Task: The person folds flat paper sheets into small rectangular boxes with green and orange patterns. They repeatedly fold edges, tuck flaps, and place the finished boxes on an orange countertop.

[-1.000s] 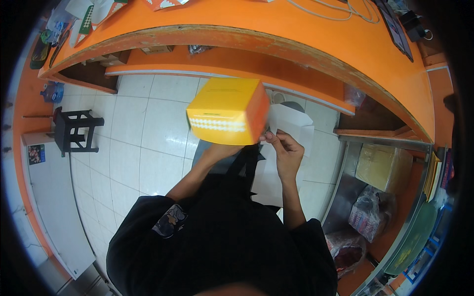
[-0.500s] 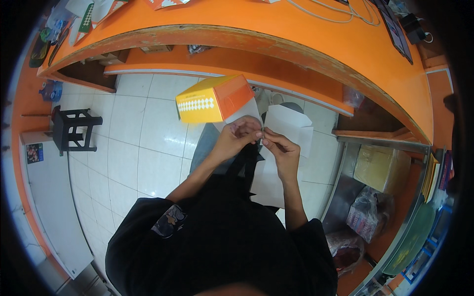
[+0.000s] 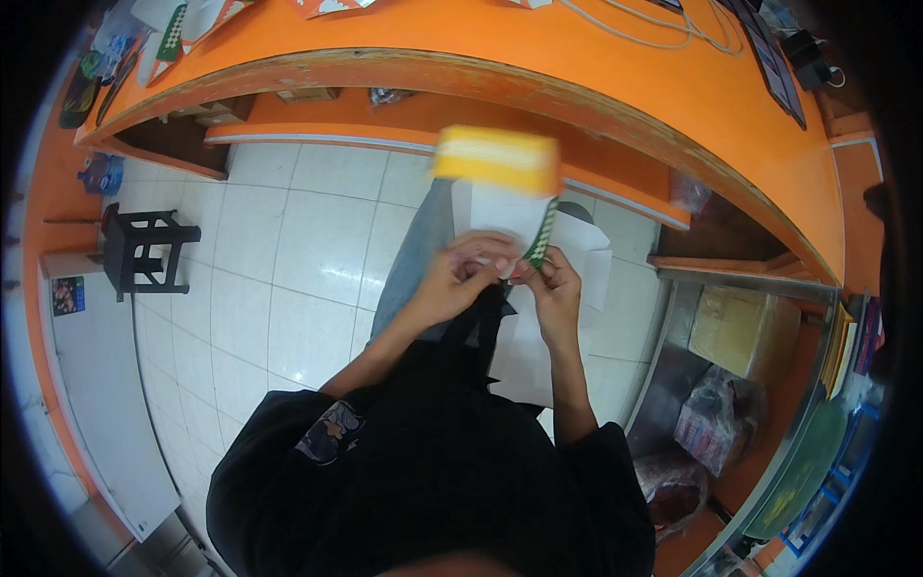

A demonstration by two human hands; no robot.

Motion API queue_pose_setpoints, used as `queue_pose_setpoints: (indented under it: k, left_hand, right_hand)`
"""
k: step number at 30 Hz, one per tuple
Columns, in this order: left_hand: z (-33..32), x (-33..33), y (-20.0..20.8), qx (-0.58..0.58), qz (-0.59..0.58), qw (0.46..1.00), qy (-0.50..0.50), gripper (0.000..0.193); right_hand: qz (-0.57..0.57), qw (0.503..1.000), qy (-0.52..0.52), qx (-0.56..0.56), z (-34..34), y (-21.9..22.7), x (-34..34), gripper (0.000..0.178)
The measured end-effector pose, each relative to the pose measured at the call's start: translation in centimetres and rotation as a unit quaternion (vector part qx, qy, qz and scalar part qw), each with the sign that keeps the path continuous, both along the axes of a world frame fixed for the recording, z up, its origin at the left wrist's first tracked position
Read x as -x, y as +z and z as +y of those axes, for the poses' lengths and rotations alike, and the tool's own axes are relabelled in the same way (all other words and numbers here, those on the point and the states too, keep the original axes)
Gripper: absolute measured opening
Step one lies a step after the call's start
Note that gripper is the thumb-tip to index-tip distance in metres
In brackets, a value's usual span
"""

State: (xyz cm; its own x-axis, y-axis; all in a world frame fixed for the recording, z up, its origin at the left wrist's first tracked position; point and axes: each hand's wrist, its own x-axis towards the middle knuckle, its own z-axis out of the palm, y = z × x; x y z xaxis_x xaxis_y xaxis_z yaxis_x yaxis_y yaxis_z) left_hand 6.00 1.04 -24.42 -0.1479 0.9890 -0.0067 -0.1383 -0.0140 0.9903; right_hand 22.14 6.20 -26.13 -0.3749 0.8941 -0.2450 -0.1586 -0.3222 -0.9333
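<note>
A printed cardboard box (image 3: 505, 216), partly folded, is held over my lap with its white inner side toward me. Its yellow far panel is blurred by motion, and a green checked flap runs down its right side. My left hand (image 3: 460, 281) is closed with thumb and fingers at the near edge of the card. Beside it, my right hand (image 3: 551, 287) pinches the lower end of the green flap. The fingertips of both hands nearly meet. Under the box, flat white card sheets (image 3: 524, 358) lie across my lap.
An orange counter (image 3: 461, 43) with a shelf below curves ahead, carrying more printed card, a cable (image 3: 663, 38) and a dark-screened device (image 3: 764, 67). At left stands a black stool (image 3: 144, 252). To the right, a shelf holds a cardboard carton (image 3: 740, 330) and plastic-wrapped goods (image 3: 716, 418).
The box has swung to the right and turned, so its white inside and green flap now show and its orange side does not. Both hands stay almost in place.
</note>
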Motion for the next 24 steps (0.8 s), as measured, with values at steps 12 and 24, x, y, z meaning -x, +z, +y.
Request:
queue_pose_setpoints:
  k: [12, 24]
  left_hand:
    - [-0.6, -0.3, -1.2, -0.048, -0.115, 0.99, 0.06, 0.022]
    - [0.1, -1.3, -1.3, -0.045, -0.017, 0.996, 0.078, 0.02]
  right_hand:
    - [0.054, 0.995, -0.087, -0.02, 0.8, 2.5, -0.6, 0.036]
    - [0.026, 0.996, -0.084, -0.033, -0.5, 3.3, -0.5, 0.032]
